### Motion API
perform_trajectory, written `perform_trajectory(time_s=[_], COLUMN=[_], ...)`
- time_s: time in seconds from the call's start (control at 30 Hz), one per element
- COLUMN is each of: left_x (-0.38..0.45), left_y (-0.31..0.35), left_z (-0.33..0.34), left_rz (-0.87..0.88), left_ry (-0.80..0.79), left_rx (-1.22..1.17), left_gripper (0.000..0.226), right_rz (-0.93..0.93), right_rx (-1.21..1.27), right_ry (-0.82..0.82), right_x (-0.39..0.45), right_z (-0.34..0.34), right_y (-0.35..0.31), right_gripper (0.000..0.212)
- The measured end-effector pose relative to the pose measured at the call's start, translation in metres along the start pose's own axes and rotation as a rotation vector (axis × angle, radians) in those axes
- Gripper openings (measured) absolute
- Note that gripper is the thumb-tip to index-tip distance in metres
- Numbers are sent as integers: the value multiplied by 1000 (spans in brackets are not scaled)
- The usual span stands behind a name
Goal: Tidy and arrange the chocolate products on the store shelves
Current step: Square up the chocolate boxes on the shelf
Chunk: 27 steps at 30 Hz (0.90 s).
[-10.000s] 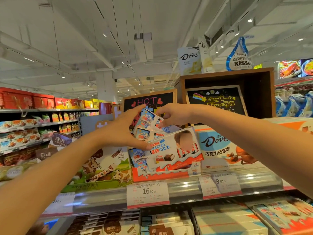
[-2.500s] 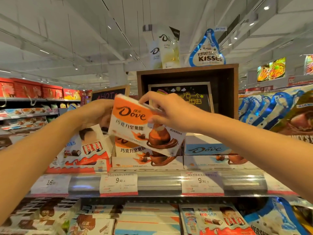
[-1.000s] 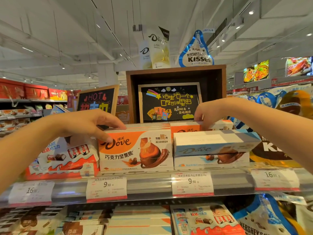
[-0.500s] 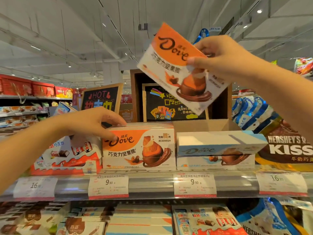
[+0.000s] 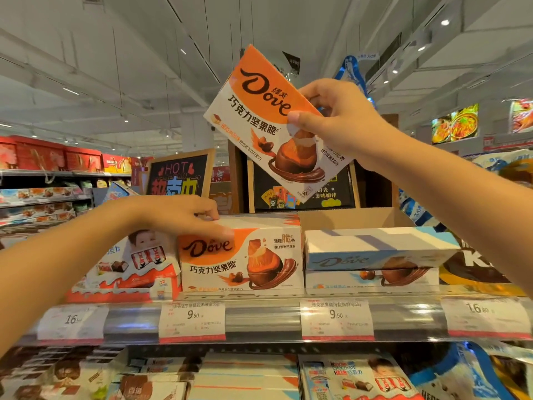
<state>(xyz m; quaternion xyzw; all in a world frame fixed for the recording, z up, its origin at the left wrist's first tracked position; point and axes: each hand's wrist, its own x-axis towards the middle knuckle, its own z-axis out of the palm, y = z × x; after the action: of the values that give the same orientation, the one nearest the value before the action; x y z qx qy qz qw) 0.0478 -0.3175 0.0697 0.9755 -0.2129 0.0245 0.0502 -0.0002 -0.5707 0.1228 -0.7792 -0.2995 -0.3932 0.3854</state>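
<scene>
Right hand (image 5: 343,122): fingers pinch the orange Dove box (image 5: 271,122), held tilted above the shelf (image 5: 259,319).
Left hand (image 5: 184,216): fingers rest relaxed on the orange Dove stack (image 5: 240,261), steadying it.
Advice: level the box, seat it squarely on the stack, logo outward.

"Dove" on held box (image 5: 268,122), "9.90" price tag (image 5: 192,320)

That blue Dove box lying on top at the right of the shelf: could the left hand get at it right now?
Probably yes. The left hand rests empty on the orange Dove stack right beside the blue Dove box, whose top is uncovered; the raised orange box hangs well above.
</scene>
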Motion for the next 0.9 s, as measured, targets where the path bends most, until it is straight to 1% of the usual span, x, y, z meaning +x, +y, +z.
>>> perform_trajectory(time_s=[0.03, 0.1, 0.17, 0.2, 0.27, 0.33, 0.37, 0.47, 0.53, 0.7, 0.9], left_x=[5, 16, 31, 38, 53, 66, 71, 84, 88, 88, 93], left_y=[2, 8, 9, 10, 9, 13, 14, 18, 19, 23, 31], left_z=[-3, -11, -16, -16, -16, -14, -13, -9, -8, -14, -19], left_rz=[-27, -64, -17, 15, 47, 68, 79, 86, 76, 102, 67], left_ry=[-11, 9, 45, 49, 35, 47, 59, 65, 62, -22, -107], left_rx=[-52, -104, -24, 31, 105, 126, 113, 28, 11, -38, -69], left_gripper=[85, 61, 36, 28, 17, 8, 7, 20, 23, 23, 22], right_rz=[-1, -5, -4, -1, 4, 5, 7, 1, 6, 8, 6], right_rx=[-21, -56, -83, -93, -115, -145, -157, -179, -192, -233, -261], right_ry=[5, 13, 15, 16, 14, 12, 8, -7, -4, -6, -9], right_x=[0, 0, 0, 0, -2, -4, -6, -10, -13, -18, -20], right_z=[0, 1, 0, -2, -6, -12, -15, -23, -27, -32, -36], right_y=[1, 3, 6, 7, 10, 13, 14, 20, 24, 32, 38], right_gripper=[24, 26, 27, 27, 28, 29, 29, 28, 29, 27, 28])
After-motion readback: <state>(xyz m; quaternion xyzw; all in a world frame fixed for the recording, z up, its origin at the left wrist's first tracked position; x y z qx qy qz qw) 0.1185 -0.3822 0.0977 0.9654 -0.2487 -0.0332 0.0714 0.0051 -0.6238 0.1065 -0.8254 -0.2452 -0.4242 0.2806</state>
